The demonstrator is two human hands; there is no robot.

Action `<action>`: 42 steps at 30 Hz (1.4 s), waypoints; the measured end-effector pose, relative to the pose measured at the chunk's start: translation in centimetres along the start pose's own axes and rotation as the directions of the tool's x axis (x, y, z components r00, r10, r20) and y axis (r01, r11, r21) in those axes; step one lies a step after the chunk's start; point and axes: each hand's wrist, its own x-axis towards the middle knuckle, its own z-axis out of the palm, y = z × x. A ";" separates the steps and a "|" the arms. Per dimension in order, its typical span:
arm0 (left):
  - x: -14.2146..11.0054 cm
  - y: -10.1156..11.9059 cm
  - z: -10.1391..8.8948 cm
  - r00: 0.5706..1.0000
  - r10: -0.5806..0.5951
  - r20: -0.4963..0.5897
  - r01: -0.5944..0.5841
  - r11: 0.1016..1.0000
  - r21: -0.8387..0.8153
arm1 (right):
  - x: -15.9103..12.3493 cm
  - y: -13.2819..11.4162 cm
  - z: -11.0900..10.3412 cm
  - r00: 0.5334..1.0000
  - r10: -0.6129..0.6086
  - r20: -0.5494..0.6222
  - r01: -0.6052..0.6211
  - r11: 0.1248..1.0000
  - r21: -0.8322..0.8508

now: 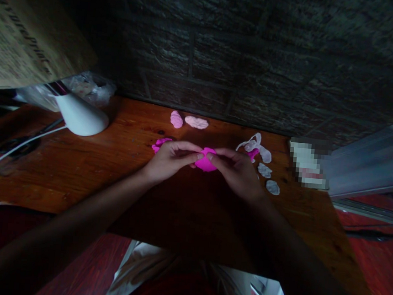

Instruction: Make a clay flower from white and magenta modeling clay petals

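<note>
Between both hands is a bright pink, thin, rounded petal-like piece point(206, 162), held above the wooden table. My left hand point(171, 158) pinches its left edge between thumb and fingers. At the upper right edge, my right hand point(237, 168) pinches it the same way. Behind the left hand lies a ruffled bright pink piece point(161, 144), partly covered by it. Farther back are a crinkled pink piece point(176, 119) and a paler pink one point(196, 122). Whitish scraps point(265, 154) lie beyond the right hand, with a bit of bright pink among them.
The wooden table point(77, 169) meets a dark brick-patterned wall. At left stand a white lamp base point(84, 117) with its cable, a printed brown paper shade point(30, 36) and dark scissors point(19, 146). A blurred-out box point(308, 164) and a translucent bin point(367, 158) are at right.
</note>
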 end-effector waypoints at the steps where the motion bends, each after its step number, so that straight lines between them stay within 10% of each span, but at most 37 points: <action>1: 0.0 0.0 0.0 1.000 -0.002 -0.004 0.002 1.000 -0.013 | 0.0 0.0 0.0 1.000 0.007 0.000 -0.007 1.000 -0.006; 42: 0.0 -0.4 0.5 0.999 0.033 -0.014 -0.033 0.999 0.018 | -0.1 -0.1 0.0 1.000 -0.008 -0.026 0.006 0.998 -0.067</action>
